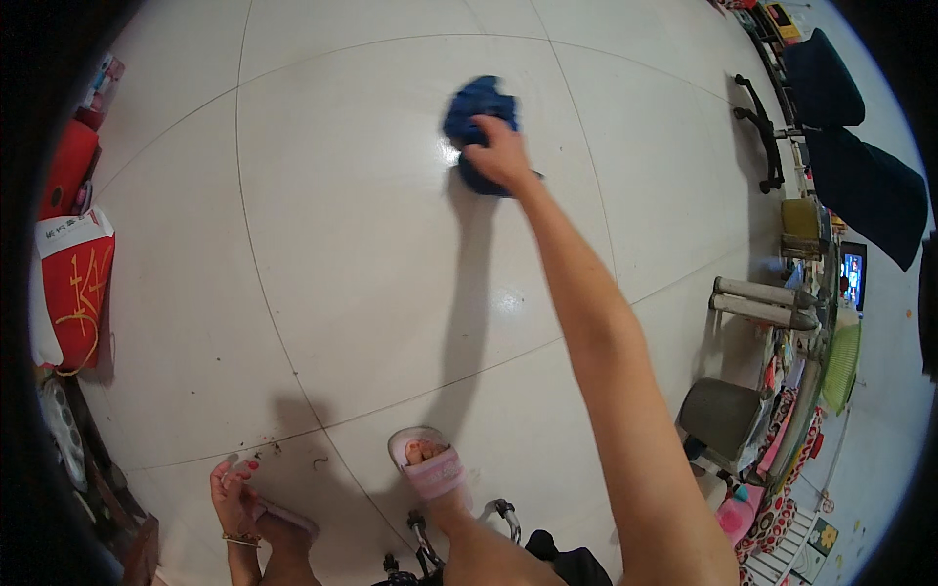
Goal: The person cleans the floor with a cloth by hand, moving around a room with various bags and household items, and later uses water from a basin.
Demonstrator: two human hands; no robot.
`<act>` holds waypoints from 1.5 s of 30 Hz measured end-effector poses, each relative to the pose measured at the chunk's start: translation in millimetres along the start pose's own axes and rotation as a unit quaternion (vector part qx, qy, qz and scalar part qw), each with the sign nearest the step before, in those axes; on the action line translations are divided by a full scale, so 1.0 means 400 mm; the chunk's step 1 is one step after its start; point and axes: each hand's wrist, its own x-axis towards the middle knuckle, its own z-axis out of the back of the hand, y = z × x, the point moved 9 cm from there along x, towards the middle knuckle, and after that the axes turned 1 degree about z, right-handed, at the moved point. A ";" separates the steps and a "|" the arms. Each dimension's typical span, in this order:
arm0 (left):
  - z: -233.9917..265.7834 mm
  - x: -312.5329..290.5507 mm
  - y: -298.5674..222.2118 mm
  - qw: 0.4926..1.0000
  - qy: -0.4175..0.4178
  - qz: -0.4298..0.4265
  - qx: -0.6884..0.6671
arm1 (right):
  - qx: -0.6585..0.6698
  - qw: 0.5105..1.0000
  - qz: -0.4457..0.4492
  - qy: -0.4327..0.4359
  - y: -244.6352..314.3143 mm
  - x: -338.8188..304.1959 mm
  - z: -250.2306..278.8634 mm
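My right arm stretches far forward across the pale tiled floor [391, 244]. At its end my right hand [502, 154] grips a crumpled dark blue cloth [481, 98], which lies against the tiles and bulges out on both sides of the fingers. Low on the left, my left hand [233, 496] hovers by my knee with a bracelet at the wrist. Its fingers are loosely bent and apart, with a reddish spot at one fingertip, and I see nothing held. Dark crumbs of dirt [269, 449] lie on the floor just beyond it.
My feet wear pink slippers [436, 476]; chair casters [508, 518] stand between my legs. Along the left are red bags [78, 293]. On the right stand a dark swivel chair [826, 88], a folded stool [762, 301], a low grey seat [721, 420] and a cluttered bench.
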 end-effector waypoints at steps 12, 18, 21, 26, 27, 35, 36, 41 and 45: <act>0.053 -0.024 -0.005 0.999 -0.001 -0.019 -0.036 | 0.016 0.936 0.313 0.163 0.751 -0.619 -0.350; 0.101 -0.053 0.016 0.997 -0.009 -0.034 -0.066 | 0.021 0.927 0.316 0.200 0.683 -0.732 -0.300; 0.118 -0.051 0.038 0.996 -0.024 -0.040 -0.077 | -0.006 0.941 0.293 0.170 0.593 -0.726 -0.223; 0.121 -0.041 0.040 0.997 -0.014 -0.059 -0.056 | -0.050 0.975 0.175 0.125 0.348 -0.692 -0.072; 0.112 -0.034 0.019 0.996 0.016 -0.078 0.027 | -0.056 0.981 0.160 0.091 0.290 -0.681 -0.027; -0.316 -0.072 -0.300 0.811 0.219 -0.265 0.473 | -0.126 0.987 -0.088 -0.056 -0.175 -0.664 0.245; -0.393 -0.089 -0.342 0.770 0.223 -0.316 0.507 | -0.125 0.981 -0.124 -0.082 -0.223 -0.667 0.282; -0.830 -0.157 -0.357 0.739 0.300 -0.315 0.514 | -0.149 0.919 -0.306 -0.199 -0.505 -0.772 0.476; -1.100 -0.233 -0.269 0.565 0.291 -0.422 0.647 | -0.127 0.808 -0.510 -0.267 -0.726 -0.947 0.595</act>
